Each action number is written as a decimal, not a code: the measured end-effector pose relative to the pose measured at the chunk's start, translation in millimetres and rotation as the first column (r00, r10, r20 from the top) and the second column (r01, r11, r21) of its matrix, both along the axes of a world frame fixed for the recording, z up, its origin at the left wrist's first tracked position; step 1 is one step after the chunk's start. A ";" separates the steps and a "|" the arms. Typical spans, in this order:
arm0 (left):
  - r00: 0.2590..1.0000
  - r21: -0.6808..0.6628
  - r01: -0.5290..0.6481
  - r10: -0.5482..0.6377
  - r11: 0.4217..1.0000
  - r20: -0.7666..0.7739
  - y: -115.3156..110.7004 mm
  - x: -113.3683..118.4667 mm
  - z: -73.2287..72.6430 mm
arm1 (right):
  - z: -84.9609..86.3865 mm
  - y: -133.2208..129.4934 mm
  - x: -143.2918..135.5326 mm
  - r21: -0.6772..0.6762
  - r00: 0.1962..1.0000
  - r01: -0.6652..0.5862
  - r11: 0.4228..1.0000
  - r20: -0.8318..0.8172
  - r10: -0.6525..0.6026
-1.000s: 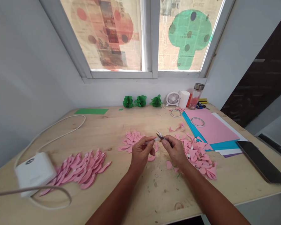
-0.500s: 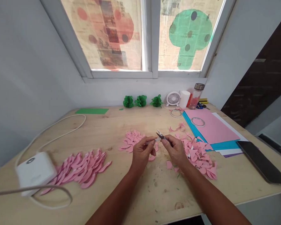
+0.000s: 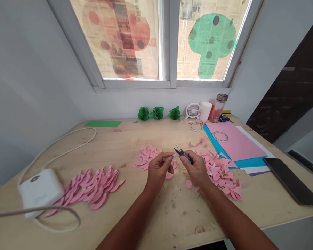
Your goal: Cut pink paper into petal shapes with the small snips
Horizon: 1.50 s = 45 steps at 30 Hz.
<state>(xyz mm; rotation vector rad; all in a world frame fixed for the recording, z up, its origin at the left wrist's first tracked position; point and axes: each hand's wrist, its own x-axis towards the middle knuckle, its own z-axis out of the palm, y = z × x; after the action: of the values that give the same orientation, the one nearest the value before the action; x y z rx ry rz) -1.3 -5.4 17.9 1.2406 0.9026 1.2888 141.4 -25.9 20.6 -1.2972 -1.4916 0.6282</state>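
Left hand (image 3: pixel 157 169) pinches a white strip (image 3: pixel 175 155), right hand (image 3: pixel 197 169) clamps scissors (image 3: pixel 181 151) just beside it; pink scraps (image 3: pixel 223 174) crowd that right hand, and beyond, a bottle (image 3: pixel 218 108) shows pink low down.

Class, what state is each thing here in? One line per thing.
Snips: blades apart
Right hand: gripping them
Left hand: pinching a pale strip
Bottle: upright, capped
Fan: upright; spinning unclear
Black tablet: lying flat, screen dark
Tape rolls: lying flat
Window panes: papered over
Pink pieces: loose, heaped

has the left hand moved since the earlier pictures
No, not noticeably: the left hand keeps the same place relative to the fan.
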 end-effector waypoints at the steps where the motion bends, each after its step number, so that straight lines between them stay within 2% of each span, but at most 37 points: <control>1: 1.000 -0.003 0.000 0.000 1.000 0.003 -0.1 -0.1 0.2 | -0.3 0.2 0.3 0.000 1.000 0.003 1.000 0.001 -0.003; 7: 1.000 -0.009 -0.001 0.001 1.000 0.030 1.6 -1.4 -1.3 | -0.2 0.7 2.6 -0.012 0.999 0.033 0.999 -0.005 -0.033; 15: 0.993 -0.013 0.003 -0.001 1.000 0.121 5.0 -2.8 -7.3 | 1.1 -0.6 0.2 -0.001 0.998 0.003 1.000 0.063 -0.003; 26: 0.996 -0.035 -0.005 0.009 0.999 0.091 3.5 -1.7 -4.0 | 1.2 -0.7 -0.4 0.003 0.997 -0.037 0.999 0.062 0.037; 45: 0.996 -0.019 0.008 -0.006 1.000 0.093 3.7 -1.7 -6.4 | 1.2 -2.5 -2.7 0.031 0.998 0.001 1.000 0.068 -0.003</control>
<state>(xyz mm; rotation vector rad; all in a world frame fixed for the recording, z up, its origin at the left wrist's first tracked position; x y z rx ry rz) -2.9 -1.7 11.5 1.1581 0.8418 1.3179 138.7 -28.4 21.8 -1.3071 -1.5493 0.5631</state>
